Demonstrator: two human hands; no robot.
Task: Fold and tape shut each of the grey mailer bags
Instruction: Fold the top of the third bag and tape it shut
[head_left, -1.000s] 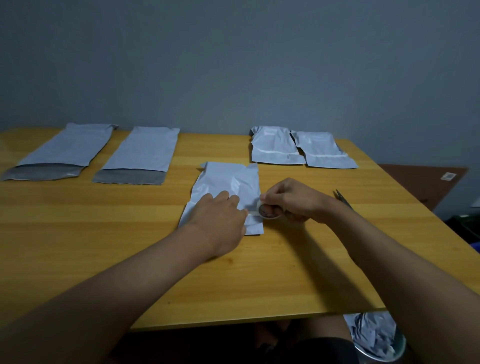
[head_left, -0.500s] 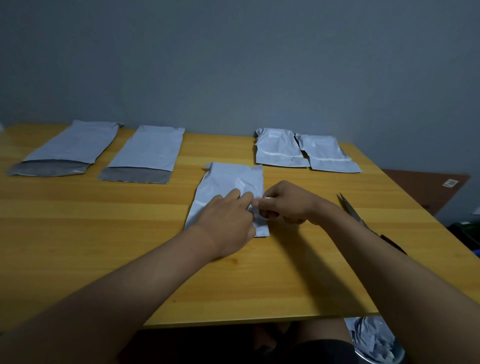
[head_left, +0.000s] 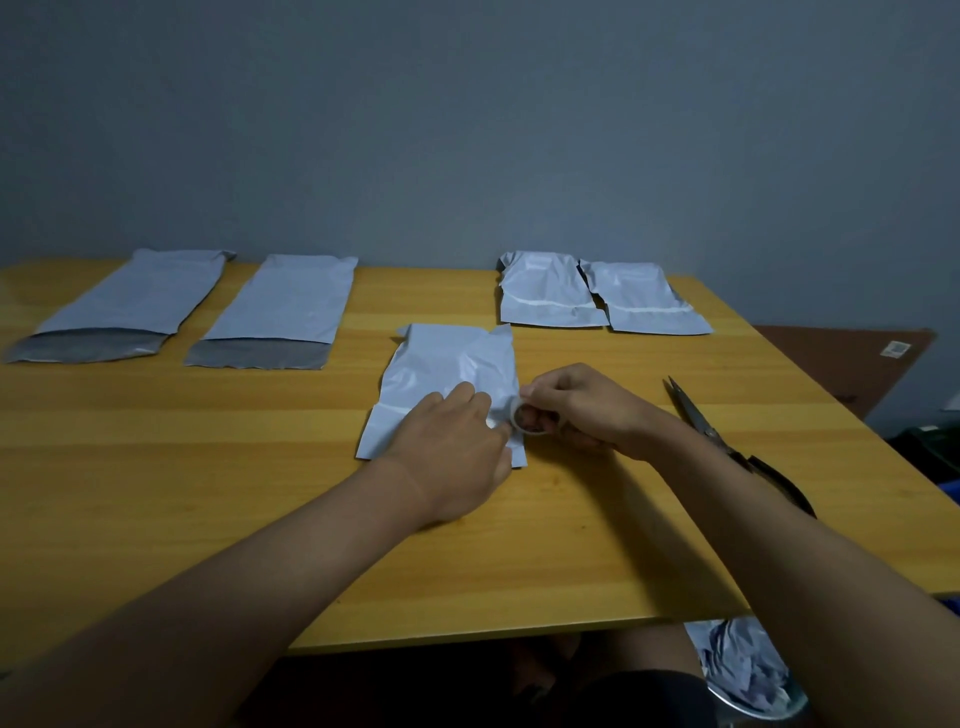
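Spanning most of the view, a wooden table (head_left: 156, 493) stands against a grey wall (head_left: 467, 130) and carries five grey mailer bags. At far left lie two unfolded bags (head_left: 130, 301) (head_left: 280, 312), flat and side by side, each with its dark flap open toward the near edge. At far right lie two folded bags (head_left: 545, 296) (head_left: 649, 301), touching along one side, each with a pale strip across its fold. Centre table holds the crumpled bag (head_left: 441, 374), its near end folded over. The left hand (head_left: 452, 441) lies palm down on that folded end, fingers extended and pressing it flat. The right hand (head_left: 576, 410) is curled round a small tape roll (head_left: 527, 418), pinching it at the bag's right edge, just beside the left fingertips. A pair of scissors (head_left: 727, 441) rests on the table right of the right forearm, blades pointing away. Below the near table edge, at lower right, a bin (head_left: 748, 670) holds crumpled grey material.
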